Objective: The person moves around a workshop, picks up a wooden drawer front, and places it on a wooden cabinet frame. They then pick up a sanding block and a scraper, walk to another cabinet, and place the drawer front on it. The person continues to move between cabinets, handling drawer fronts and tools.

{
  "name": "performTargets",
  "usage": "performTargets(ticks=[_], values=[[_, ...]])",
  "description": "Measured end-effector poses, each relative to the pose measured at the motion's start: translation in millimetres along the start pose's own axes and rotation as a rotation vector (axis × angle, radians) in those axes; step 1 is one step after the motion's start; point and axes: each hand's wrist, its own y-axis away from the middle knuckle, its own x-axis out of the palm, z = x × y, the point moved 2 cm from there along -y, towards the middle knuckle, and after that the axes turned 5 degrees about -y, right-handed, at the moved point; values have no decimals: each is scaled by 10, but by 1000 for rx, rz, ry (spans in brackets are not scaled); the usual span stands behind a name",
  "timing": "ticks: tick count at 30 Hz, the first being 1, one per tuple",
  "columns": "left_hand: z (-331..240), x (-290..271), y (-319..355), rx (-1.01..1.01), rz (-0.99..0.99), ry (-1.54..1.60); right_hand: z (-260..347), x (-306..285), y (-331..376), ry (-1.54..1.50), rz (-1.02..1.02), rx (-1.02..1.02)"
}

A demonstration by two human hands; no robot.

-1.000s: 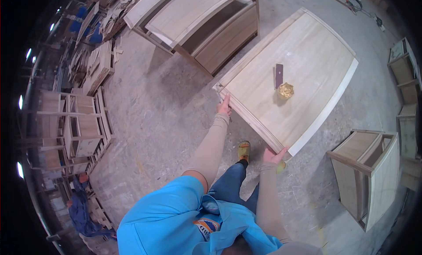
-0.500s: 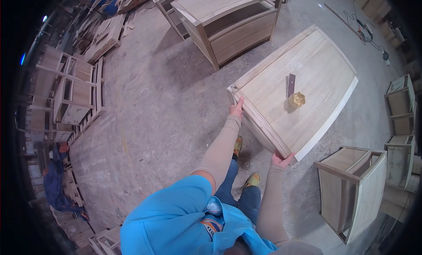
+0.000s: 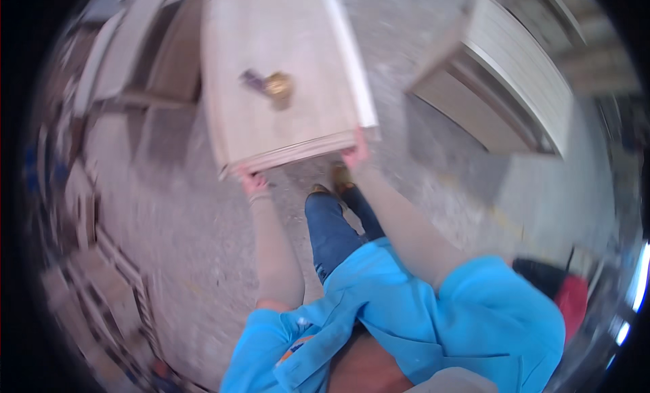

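A pale wooden cabinet (image 3: 305,34) stands ahead of me, its broad top facing up. My left hand (image 3: 254,181) is closed on the near edge by the left corner. Gripping the same edge near the right corner is my right hand (image 3: 356,151). The fingertips of both hands are partly hidden and smeared by motion. On the cabinet top sit a small gold-coloured pot (image 3: 278,86) and, touching or close beside it, a dark purplish flat strip (image 3: 253,80). Both are blurred.
To the right stands another wooden cabinet (image 3: 501,81) with an open front. More wooden furniture (image 3: 145,51) is at the far left. Slatted wooden pieces (image 3: 101,291) lie at lower left. A red and black object (image 3: 571,301) is at lower right, behind my right arm.
My view and body have swung round, so the cabinet now lies straight ahead, its near edge almost level. Both hands keep their hold. The pot and strip remain on top.
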Motion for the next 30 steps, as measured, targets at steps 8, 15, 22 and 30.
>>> performTargets(ticks=[8,15,22,30], values=[[135,220,679,-11,-17,53,590,205,83,217,-183,206],[266,370,1076,-16,-155,113,984,466,-6,390,-158,315],[-73,751,1621,50,-237,35,1330,1006,-4,390,-114,409],[-471,1793,2520,10,-265,70,2302,1865,-77,431,-159,548]])
